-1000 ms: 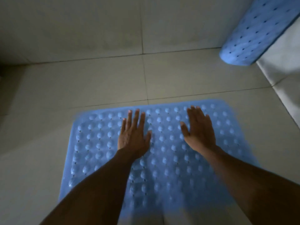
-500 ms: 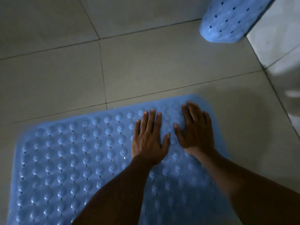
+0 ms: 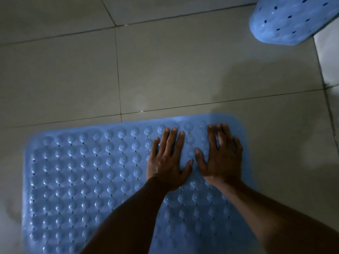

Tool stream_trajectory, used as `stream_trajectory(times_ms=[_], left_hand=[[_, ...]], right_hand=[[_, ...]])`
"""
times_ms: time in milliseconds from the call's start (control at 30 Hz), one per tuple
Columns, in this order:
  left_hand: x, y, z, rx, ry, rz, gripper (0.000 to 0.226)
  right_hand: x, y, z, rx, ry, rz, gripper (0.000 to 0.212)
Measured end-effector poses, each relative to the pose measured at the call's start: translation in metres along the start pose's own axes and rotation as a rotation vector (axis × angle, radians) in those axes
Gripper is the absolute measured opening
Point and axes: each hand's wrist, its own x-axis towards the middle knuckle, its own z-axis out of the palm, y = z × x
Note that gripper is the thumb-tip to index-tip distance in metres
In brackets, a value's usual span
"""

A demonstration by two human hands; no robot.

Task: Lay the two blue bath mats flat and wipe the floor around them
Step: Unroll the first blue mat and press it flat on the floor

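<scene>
A blue bath mat (image 3: 82,171) studded with suction cups lies flat on the tiled floor and fills the lower half of the view. My left hand (image 3: 167,160) and my right hand (image 3: 220,158) rest palm-down side by side on its far right part, fingers spread, holding nothing. A second blue mat (image 3: 286,21), dotted with small holes, stands curled at the top right beside the wall; only its lower end shows.
Grey floor tiles (image 3: 165,66) with dark grout lines stretch beyond the mat. A lighter tiled wall (image 3: 328,57) runs down the right edge. The scene is dim, with shadows on the floor at right.
Both hands have slid to the right across the mat and now lie closer together near its far right corner. The view has shifted, so more of the mat shows on the left.
</scene>
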Motion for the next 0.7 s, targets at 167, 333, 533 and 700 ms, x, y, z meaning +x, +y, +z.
stream_trajectory(times_ms=[167, 333, 533, 700], left_hand=[[0.001, 0.0, 0.0, 0.014, 0.004, -0.006, 0.083], [0.001, -0.002, -0.006, -0.02, -0.038, 0.018, 0.082], [-0.089, -0.058, -0.035, -0.001, 0.009, 0.011, 0.073], [-0.199, -0.115, -0.031, -0.014, -0.017, -0.104, 0.07]], right_hand=[[0.001, 0.001, 0.004, -0.025, 0.027, -0.018, 0.078], [-0.002, -0.002, 0.005, -0.045, 0.067, -0.02, 0.076], [-0.052, -0.048, -0.016, -0.024, 0.19, -0.014, 0.066], [-0.15, -0.146, -0.007, 0.155, 0.165, -0.16, 0.061]])
